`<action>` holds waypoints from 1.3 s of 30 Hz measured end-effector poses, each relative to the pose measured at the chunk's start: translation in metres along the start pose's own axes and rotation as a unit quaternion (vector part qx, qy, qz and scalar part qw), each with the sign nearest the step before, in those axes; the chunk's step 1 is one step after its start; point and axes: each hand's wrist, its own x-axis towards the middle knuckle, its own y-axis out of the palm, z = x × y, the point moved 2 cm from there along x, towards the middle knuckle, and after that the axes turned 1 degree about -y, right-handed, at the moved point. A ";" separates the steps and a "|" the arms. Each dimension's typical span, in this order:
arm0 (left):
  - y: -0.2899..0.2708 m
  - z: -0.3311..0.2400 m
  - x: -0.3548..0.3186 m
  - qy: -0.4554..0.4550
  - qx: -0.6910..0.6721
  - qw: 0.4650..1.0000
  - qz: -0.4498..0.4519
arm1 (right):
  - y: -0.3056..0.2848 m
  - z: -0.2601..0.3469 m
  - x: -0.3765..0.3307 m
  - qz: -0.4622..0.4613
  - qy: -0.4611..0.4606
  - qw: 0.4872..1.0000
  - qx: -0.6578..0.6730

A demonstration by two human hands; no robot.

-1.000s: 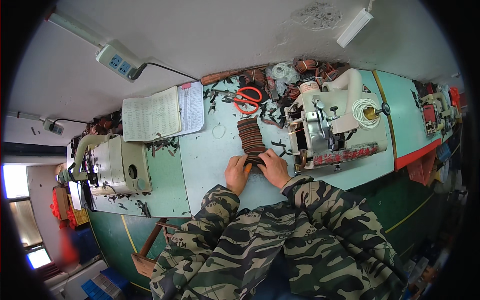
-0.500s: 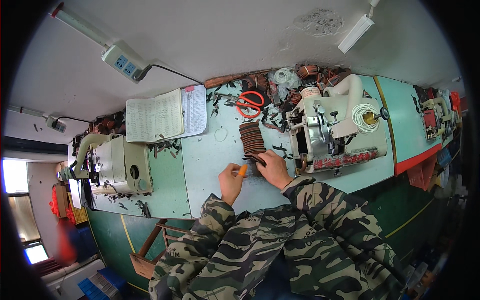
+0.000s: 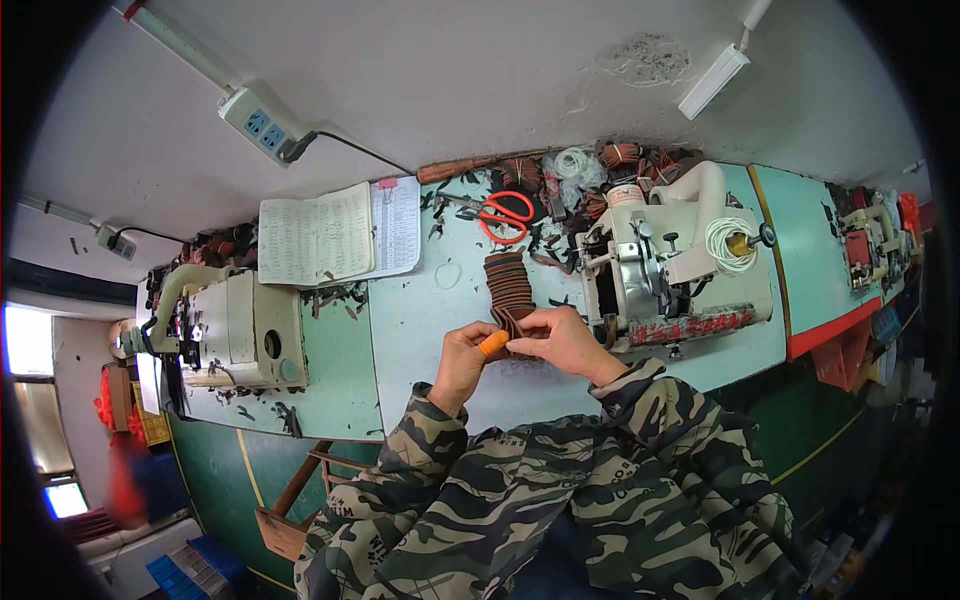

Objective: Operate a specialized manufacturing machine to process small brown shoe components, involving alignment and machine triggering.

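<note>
A row of brown-and-black striped fabric strips [image 3: 510, 283], packed face to face, lies on the light table in front of me. My left hand [image 3: 463, 362], with an orange cover [image 3: 494, 343] on one finger, is closed on the left side of the row's near end. From the right, my right hand [image 3: 562, 340] pinches the same near end, and the fingertips of both hands almost meet there. My fingers hide the edges of the nearest strips. Beyond the row lie scissors [image 3: 507, 217] with red-orange handles.
A cream machine [image 3: 690, 275] with a coil of white cord stands right of my hands, another machine [image 3: 235, 335] to the left. An open notebook [image 3: 318, 235] lies at the back left. Dark scraps and bundled strips [image 3: 620, 155] line the wall.
My left hand has moved right and closed on the near end of the strips. The right hand has shifted its fingers to a pinch beside it. The view has shifted slightly.
</note>
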 end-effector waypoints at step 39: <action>0.016 -0.013 -0.003 -0.001 -0.027 0.999 0.043 | -0.016 0.020 -0.006 0.068 0.072 0.994 0.040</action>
